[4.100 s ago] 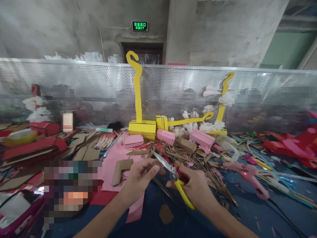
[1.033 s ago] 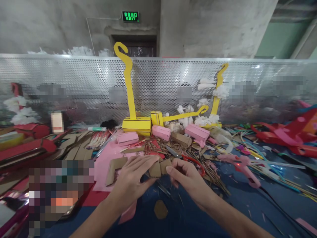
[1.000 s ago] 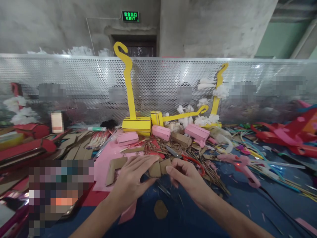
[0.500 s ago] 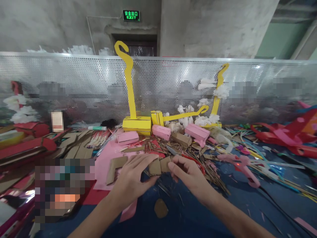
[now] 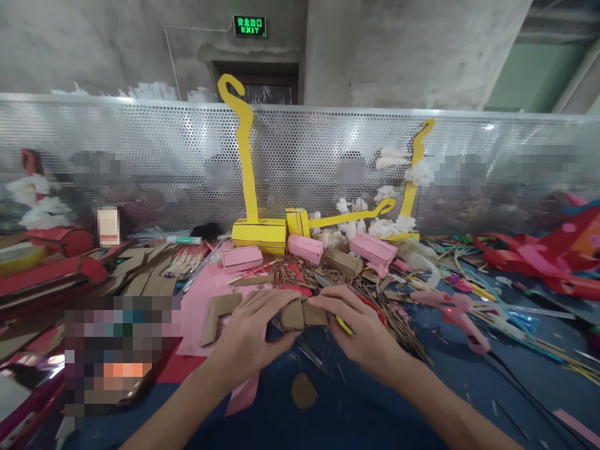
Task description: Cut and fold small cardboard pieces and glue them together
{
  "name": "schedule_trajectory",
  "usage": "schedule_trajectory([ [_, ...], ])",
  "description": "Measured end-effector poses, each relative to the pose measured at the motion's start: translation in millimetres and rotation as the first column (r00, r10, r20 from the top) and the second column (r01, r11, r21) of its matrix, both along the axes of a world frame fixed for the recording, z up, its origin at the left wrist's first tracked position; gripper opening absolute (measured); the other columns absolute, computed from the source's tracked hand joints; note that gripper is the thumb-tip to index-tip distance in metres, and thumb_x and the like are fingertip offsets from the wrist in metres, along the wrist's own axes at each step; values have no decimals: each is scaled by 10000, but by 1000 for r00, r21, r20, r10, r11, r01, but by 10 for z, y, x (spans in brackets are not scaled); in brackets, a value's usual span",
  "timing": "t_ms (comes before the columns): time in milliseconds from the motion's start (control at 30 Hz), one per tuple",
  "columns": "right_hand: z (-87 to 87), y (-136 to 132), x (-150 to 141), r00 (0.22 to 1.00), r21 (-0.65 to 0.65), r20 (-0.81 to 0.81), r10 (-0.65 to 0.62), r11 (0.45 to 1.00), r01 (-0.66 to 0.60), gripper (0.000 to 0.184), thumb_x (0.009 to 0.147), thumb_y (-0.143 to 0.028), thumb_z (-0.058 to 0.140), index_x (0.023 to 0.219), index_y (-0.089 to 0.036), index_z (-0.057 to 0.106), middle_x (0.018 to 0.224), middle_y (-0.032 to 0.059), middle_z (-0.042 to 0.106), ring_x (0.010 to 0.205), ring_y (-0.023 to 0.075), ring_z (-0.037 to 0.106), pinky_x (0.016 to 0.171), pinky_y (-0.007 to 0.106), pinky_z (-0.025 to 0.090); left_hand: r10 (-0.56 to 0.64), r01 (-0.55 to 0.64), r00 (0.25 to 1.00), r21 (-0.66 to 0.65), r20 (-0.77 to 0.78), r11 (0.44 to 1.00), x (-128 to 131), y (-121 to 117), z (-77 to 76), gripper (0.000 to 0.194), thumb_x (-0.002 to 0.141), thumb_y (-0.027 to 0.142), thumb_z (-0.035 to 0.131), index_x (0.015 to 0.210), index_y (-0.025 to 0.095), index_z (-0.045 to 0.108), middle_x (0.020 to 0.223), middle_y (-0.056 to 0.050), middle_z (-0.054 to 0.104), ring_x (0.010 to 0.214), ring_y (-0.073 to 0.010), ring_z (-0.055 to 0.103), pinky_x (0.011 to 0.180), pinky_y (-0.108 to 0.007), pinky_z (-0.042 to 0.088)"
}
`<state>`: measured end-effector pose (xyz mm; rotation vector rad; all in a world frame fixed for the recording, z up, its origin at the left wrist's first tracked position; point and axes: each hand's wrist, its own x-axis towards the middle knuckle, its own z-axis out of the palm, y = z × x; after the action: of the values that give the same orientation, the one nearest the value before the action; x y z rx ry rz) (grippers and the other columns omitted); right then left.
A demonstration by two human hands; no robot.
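Note:
Between thumb and fingers, my left hand (image 5: pixel 250 325) grips a small folded cardboard piece (image 5: pixel 293 314) over the blue table. The cardboard's right flap (image 5: pixel 315 314) reaches toward my right hand (image 5: pixel 360 325), whose fingertips press on its upper edge. My right fingers are curled, and their undersides are partly hidden. Beside that hand shows a small yellow thing (image 5: pixel 344 325) that I cannot make out. Red-handled scissors (image 5: pixel 375 309) lie just behind my right hand, blade pointing up and left. A loose rounded cardboard piece (image 5: pixel 304 391) rests on the table in front.
A pink glue gun (image 5: pixel 462 315) with a black cord lies at right. Pink boxes (image 5: pixel 372 250) and a yellow hooked model (image 5: pixel 259 236) stand behind the cardboard scraps (image 5: pixel 407 331). Pink paper (image 5: pixel 192 331) and an L-shaped cardboard piece (image 5: pixel 216 315) lie left. A perforated metal screen (image 5: pixel 300 150) closes the back.
My right fingers have shifted left and stretched over the cardboard flap's top edge. The yellow thing beside that hand has come into view. My left hand keeps its grip.

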<state>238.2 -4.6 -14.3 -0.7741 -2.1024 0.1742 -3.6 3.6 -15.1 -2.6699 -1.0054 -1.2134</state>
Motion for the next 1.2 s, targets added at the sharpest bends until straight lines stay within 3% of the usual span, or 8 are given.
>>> schedule_trajectory([
  [133, -48, 41, 58, 1000, 89, -15, -22, 996, 24, 335, 949, -144, 548, 1203, -307, 693, 1100, 85, 688, 998, 226, 646, 888, 370, 528, -21, 21, 1000, -27, 4, 999, -1, -7, 9, 532, 871, 228, 690, 1368, 282, 509, 1303, -62, 676, 1202, -247, 619, 1037, -471, 473],
  [233, -23, 14, 62, 994, 65, -95, -45, 997, 51, 209, 956, -205, 598, 1099, -285, 726, 1018, 76, 698, 924, 225, 652, 830, 360, 521, -5, 5, 1000, -25, 18, 1000, 3, -2, 7, 523, 864, 241, 701, 1355, 279, 525, 1281, -65, 687, 1186, -254, 629, 1027, -475, 483],
  [300, 13, -9, 40, 978, -43, -164, -129, 991, 124, 106, 958, -268, 612, 943, -247, 715, 885, 58, 671, 820, 213, 622, 742, 340, 497, 13, -13, 1000, -6, 20, 1000, 6, -1, 9, 515, 860, 246, 704, 1346, 274, 537, 1265, -71, 695, 1170, -260, 639, 1013, -477, 494],
  [333, 31, -18, 23, 968, -128, -190, -164, 982, 141, 142, 958, -308, 613, 860, -232, 681, 802, 39, 635, 750, 199, 590, 684, 324, 473, 22, -22, 1000, 8, 22, 1000, 7, -3, 13, 509, 861, 247, 702, 1342, 271, 540, 1256, -74, 699, 1161, -262, 644, 1007, -478, 498],
  [467, 71, -32, -50, 962, -425, -238, -133, 905, 20, 367, 981, -435, 543, 688, -216, 512, 630, -24, 472, 592, 143, 450, 546, 275, 350, 54, -56, 998, 64, 28, 996, 11, -20, 44, 488, 853, 232, 702, 1317, 265, 554, 1240, -71, 710, 1157, -265, 654, 1006, -465, 504],
  [767, 32, -74, -102, 972, -542, -230, -52, 837, -83, 388, 1021, -481, 457, 737, -219, 494, 655, -36, 493, 616, 142, 464, 599, 278, 345, 21, -20, 1000, 60, -19, 998, 1, 19, -43, 558, 843, 189, 688, 1371, 268, 528, 1278, -75, 696, 1190, -269, 641, 1040, -487, 484],
  [1033, 28, -98, -149, 968, -524, -214, -134, 852, 2, 383, 990, -463, 516, 698, -222, 461, 623, -43, 450, 580, 136, 421, 546, 279, 285, 9, -4, 999, 94, -46, 996, 7, 19, -41, 566, 847, 185, 695, 1376, 281, 517, 1275, -61, 686, 1151, -256, 644, 998, -490, 497],
  [1200, 29, -107, -145, 973, -523, -219, -75, 851, -53, 352, 1016, -435, 481, 738, -220, 472, 658, -42, 450, 611, 137, 431, 566, 281, 290, 29, -23, 999, 149, -35, 989, 5, 16, -46, 570, 829, 187, 721, 1360, 270, 533, 1245, -75, 679, 1122, -256, 648, 973, -474, 501],
])
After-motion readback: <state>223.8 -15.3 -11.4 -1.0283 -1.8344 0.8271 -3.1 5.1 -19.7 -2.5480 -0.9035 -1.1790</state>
